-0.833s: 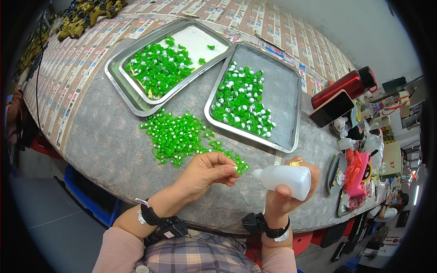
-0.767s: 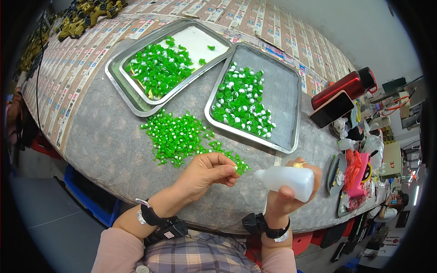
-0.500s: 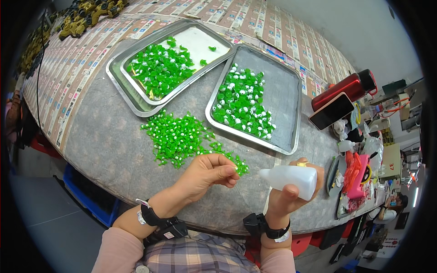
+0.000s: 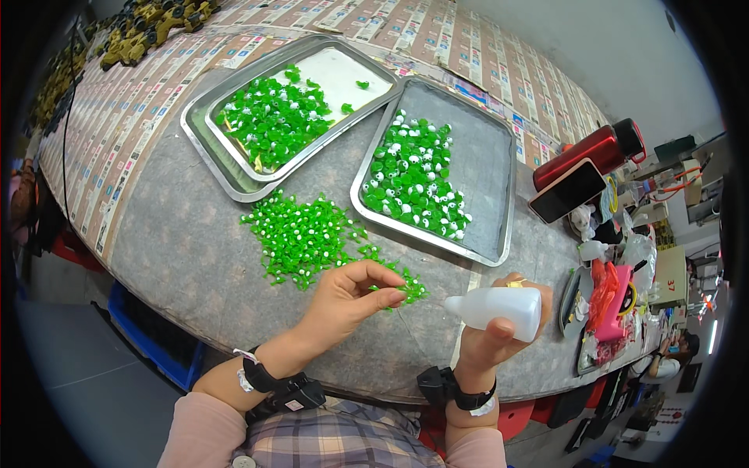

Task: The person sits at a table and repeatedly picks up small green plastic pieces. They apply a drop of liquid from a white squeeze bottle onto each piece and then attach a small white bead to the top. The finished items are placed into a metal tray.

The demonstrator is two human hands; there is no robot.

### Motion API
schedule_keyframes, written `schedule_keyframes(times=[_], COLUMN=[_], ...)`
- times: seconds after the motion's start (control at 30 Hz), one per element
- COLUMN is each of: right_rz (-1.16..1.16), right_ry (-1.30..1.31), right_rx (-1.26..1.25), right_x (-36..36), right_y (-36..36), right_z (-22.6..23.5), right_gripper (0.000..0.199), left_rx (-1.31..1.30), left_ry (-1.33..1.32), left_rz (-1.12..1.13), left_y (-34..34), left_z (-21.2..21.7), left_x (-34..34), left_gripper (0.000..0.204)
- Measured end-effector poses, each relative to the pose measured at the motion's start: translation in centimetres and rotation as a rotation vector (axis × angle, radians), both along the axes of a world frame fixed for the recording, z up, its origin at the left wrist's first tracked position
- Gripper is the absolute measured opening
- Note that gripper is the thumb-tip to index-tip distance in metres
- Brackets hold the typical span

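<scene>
- The small white squeeze bottle (image 4: 499, 306) sits low and right of centre in the frame, lying sideways in the right hand (image 4: 499, 327), which is closed around its body with the thumb across the front; its nozzle points left toward the other hand, a hold that looks suited to dabbing onto a small part.
- The left hand (image 4: 351, 295) is just left of the nozzle, fingertips pinched together at the near end of the loose pile of green pieces (image 4: 312, 238); a pinch like that suits one tiny piece, but whether it holds one cannot be made out.
- The pile lies on the grey worktop (image 4: 179, 257) close to both hands, probably for easy reach.
- Above it, two metal trays keep batches apart: the left tray (image 4: 211, 148) holds plain-looking green pieces, the right tray (image 4: 491, 156) green pieces with white dots.
- At the right edge, a red flask (image 4: 593, 148), a dark phone (image 4: 568, 191) and a cluttered heap are small and bent by the lens; details are unclear.
- Both forearms are cut off at the lower edge.
</scene>
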State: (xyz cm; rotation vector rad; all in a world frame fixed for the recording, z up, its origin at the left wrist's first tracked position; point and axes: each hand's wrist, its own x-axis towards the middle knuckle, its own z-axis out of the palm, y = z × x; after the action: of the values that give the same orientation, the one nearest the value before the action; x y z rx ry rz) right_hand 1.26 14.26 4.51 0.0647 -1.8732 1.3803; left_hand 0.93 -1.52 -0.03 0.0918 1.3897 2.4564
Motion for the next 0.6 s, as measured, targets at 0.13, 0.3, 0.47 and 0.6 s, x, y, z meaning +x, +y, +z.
schedule_keyframes(times=[0.13, 0.3, 0.47, 0.6], right_rz=[0.033, 0.005, -0.008, 0.090], right_ry=[-0.029, 0.001, -0.012, -0.326], right_rx=[0.013, 0.039, -0.104, -0.111], right_x=[0.1, 0.2, -0.4, -1.4], right_y=[-0.1, 0.5, 4.9, 10.3], right_z=[0.0, -0.6, 0.7, 0.1], right_gripper=[0.063, 0.063, 0.046, 0.032], left_rx=[-0.004, 0.005, 0.011, 0.025], left_ry=[0.002, -0.008, -0.015, -0.046], left_rz=[0.006, 0.007, 0.034, 0.046], left_y=[-0.1, -0.1, 0.0, -0.1], left_z=[0.1, 0.2, 0.0, -0.1], left_x=[0.0, 0.0, -0.1, -0.1], left_gripper=[0.012, 0.012, 0.012, 0.012])
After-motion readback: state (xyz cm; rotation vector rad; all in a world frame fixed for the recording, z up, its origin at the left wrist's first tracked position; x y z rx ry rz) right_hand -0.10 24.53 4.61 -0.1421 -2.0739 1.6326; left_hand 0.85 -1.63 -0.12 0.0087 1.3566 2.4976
